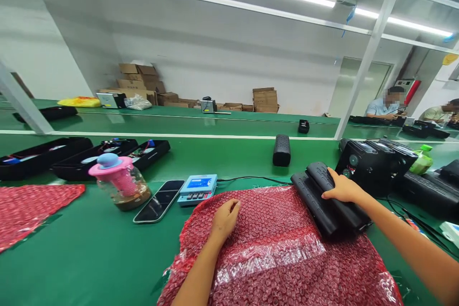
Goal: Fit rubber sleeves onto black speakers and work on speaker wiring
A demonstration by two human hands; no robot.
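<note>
A sheet of red bubble wrap [265, 248] lies in front of me on the green tabletop. My left hand [225, 220] rests on its left part, fingers curled in, with nothing visible in them. Toward the right side of the wrap are two long black plastic housings [317, 201], side by side and touching, with small dimples on their surfaces. My right hand [342, 189] grips the right one of the pair, thumb near its middle and fingers over the far end. The undersides of both housings are hidden.
Left of the wrap are a blue tester [197, 190] with a cable, a phone [159, 202] and a pink-lidded bottle [120, 181]. Open black cases [93, 158] stand behind. A black speaker-like box [282, 150] stands ahead; more black units [376, 165] crowd the right. Two people sit far right.
</note>
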